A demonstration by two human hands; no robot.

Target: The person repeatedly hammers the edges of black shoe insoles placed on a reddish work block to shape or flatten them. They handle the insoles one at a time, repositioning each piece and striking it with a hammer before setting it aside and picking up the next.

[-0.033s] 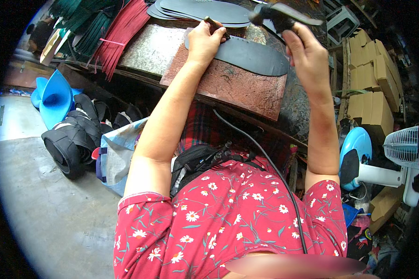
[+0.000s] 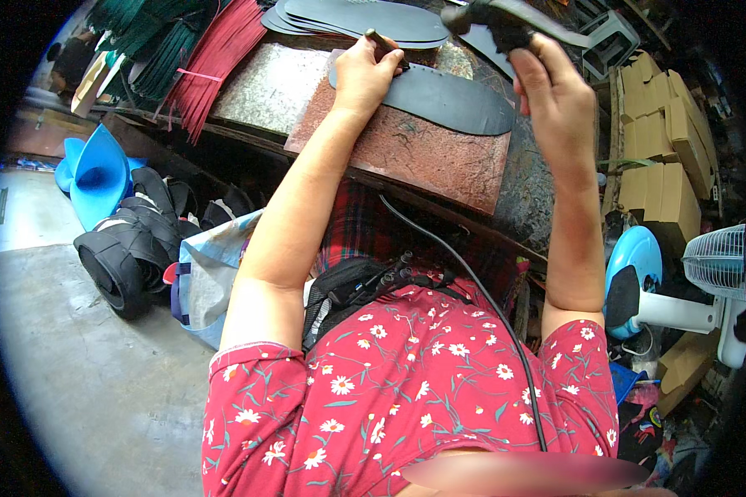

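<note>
My left hand [image 2: 363, 74] is closed around a dark rod-like punch [image 2: 378, 38], whose lower end meets a grey sole-shaped sheet [image 2: 452, 101]. A row of small marks or holes runs along the sheet's edge near the tip. The sheet lies on a reddish-brown board [image 2: 423, 161] at the near side of the workbench. Up to the right, my right hand [image 2: 553, 87] grips a hammer [image 2: 493, 18], its head raised above the bench and apart from the punch. Motion slightly smears the hammer, and my fingers hide part of its handle.
Behind the board lies a stack of grey sole-shaped sheets [image 2: 365, 23]. Bundles of red strips [image 2: 220, 62] and dark green strips [image 2: 162, 62] are at the left. Cardboard boxes [image 2: 659, 124] and a white fan [image 2: 715, 265] stand to the right; a black cable [image 2: 472, 265] crosses my lap.
My right hand and the hammer have moved a little upward and to the right. My left hand, the punch and the sheet stay in place.
</note>
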